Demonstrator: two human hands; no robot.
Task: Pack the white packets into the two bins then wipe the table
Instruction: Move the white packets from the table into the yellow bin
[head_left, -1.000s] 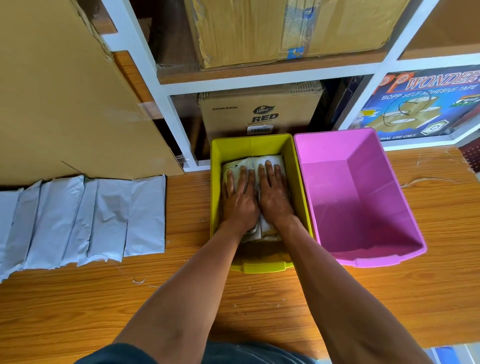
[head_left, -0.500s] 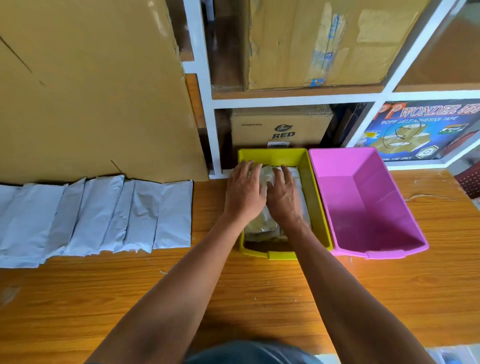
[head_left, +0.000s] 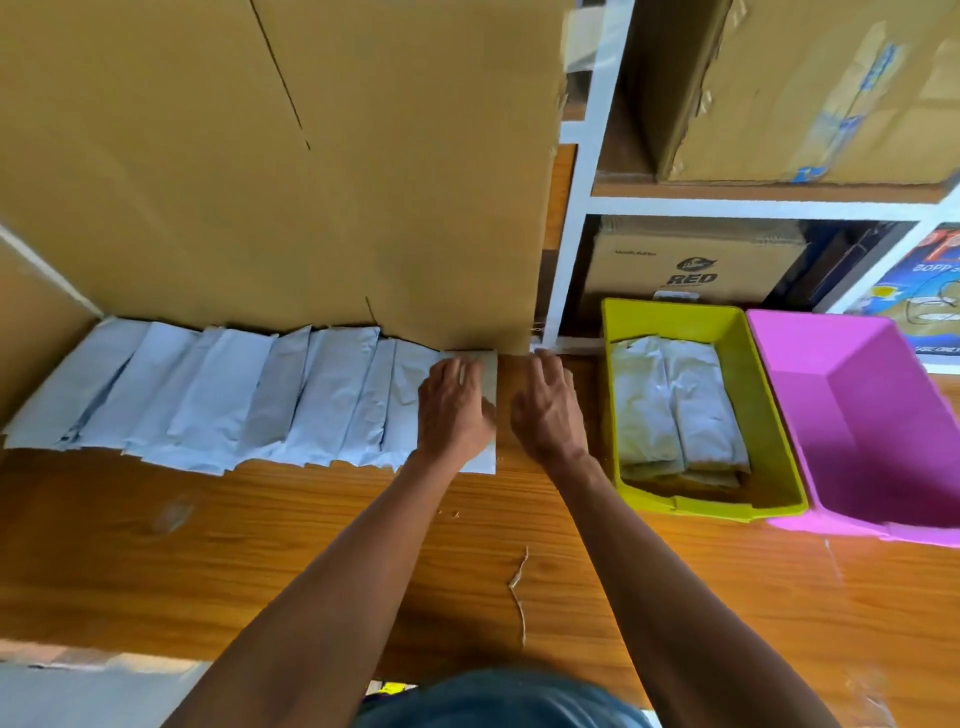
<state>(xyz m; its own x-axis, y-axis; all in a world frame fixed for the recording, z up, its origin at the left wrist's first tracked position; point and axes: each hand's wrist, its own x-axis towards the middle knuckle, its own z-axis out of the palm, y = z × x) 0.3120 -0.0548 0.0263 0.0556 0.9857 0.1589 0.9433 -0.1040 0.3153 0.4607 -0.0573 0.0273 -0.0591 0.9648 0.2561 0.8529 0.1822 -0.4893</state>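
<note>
Several white packets (head_left: 218, 395) lie in an overlapping row on the wooden table (head_left: 260, 545), against a big cardboard sheet. My left hand (head_left: 453, 410) rests flat on the rightmost packet (head_left: 491, 452) of that row. My right hand (head_left: 548, 405) hovers just right of that packet's edge with its fingers loosely spread, holding nothing. The yellow bin (head_left: 758, 426) stands to the right and holds stacked white packets (head_left: 670, 410). Beside it, the pink bin (head_left: 810, 421) shows nothing inside.
The large cardboard sheet (head_left: 270, 166) leans upright behind the packets. A white shelf frame (head_left: 576, 218) with cardboard boxes (head_left: 691, 265) stands behind the bins. A thin scrap of string (head_left: 519, 587) lies on the table near me.
Both hands have left the yellow bin and moved left to the right end of the packet row. The view has swung left with them.
</note>
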